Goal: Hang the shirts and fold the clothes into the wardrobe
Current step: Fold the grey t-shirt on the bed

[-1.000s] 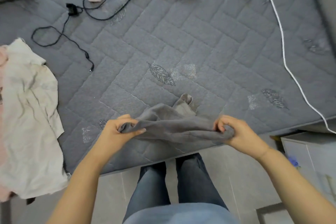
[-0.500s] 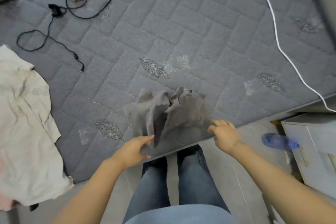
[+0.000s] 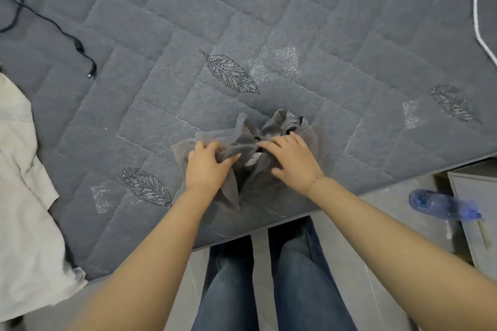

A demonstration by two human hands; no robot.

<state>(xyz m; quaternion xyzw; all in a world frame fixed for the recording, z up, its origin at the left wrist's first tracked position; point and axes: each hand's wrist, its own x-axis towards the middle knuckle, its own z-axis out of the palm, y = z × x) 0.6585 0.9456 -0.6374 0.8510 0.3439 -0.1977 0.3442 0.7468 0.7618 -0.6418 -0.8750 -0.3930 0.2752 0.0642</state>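
Observation:
A small grey garment lies crumpled on the grey quilted mattress, close to its front edge. My left hand pinches a fold of the garment between thumb and fingers. My right hand lies on the garment just to the right, fingers spread and fairly straight, the fingertips touching the cloth near its middle. A cream shirt lies spread at the mattress's left edge, partly out of frame.
A black cable with a plug end trails over the upper left of the mattress. A white cord runs down the upper right. On the floor at right lie a blue plastic bottle and a grey cabinet.
The garment was held up by both hands, then dropped on the mattress. Both hands have now moved forward onto it, and the left one has taken a fold. The view has shifted closer.

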